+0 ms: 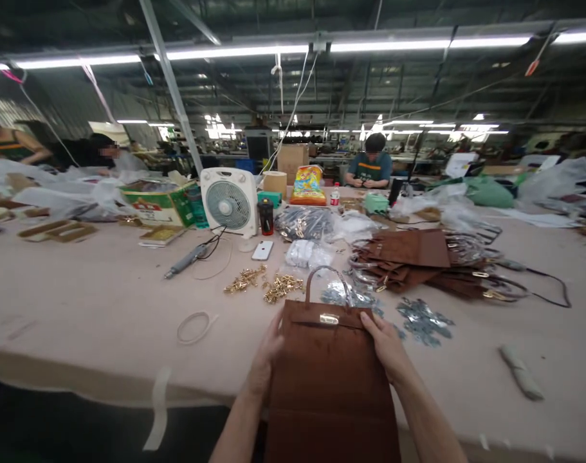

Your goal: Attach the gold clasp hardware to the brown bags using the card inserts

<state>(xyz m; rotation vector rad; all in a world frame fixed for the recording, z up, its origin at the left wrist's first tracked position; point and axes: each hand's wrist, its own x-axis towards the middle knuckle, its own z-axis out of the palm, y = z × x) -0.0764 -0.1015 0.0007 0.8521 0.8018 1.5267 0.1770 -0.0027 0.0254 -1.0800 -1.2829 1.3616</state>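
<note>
A brown handbag [331, 379] with a slim handle and a shiny metal clasp [329, 319] is held in front of me at the table's near edge. My right hand [386, 344] grips its upper right edge, the thumb lying on the front face. At the opposite side, my left hand [267, 357] is closed on the left edge, slightly blurred, its fingertips partly hidden. Just beyond the bag lie small gold hardware pieces [283, 287] in two heaps. Flat grey metal pieces [424, 321] are scattered to the right, some behind the handle.
Stacked brown bags [403, 257] lie at right. A white fan [229, 200], dark tumbler [266, 217], phone [262, 250] and corded tool [186, 260] stand or lie farther back. A tape ring [194, 328] is at left, a rolled cloth [521, 373] at right. Co-workers sit beyond.
</note>
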